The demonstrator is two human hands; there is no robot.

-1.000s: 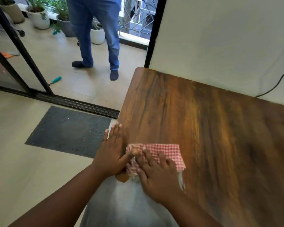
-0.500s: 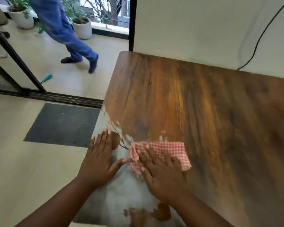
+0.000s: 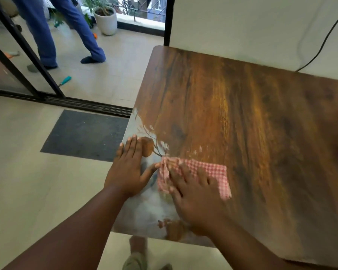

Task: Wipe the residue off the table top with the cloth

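Wiping hand: right hand (image 3: 198, 199), fingers spread flat on checked cloth (image 3: 209, 172).
Left hand (image 3: 128, 170): flat on table top (image 3: 252, 123), beside cloth.
Residue (image 3: 144, 209): pale film under both hands.
Writing: none legible.

Right hand (image 3: 198, 201) flat on red-and-white checked cloth (image 3: 209, 172), left hand (image 3: 128, 168) flat beside it on whitish residue patch (image 3: 144, 207), brown wood-grain worktop (image 3: 261, 133).

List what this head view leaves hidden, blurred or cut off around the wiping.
- Table top under the cloth: hidden by the cloth and the right hand, so any residue there is unknown.
- Right hand's fingers: motion-blurred; the exact hold is unclear.
- Table's right side: cut off by the frame edge.
- Surface under the left hand: covered by the palm.
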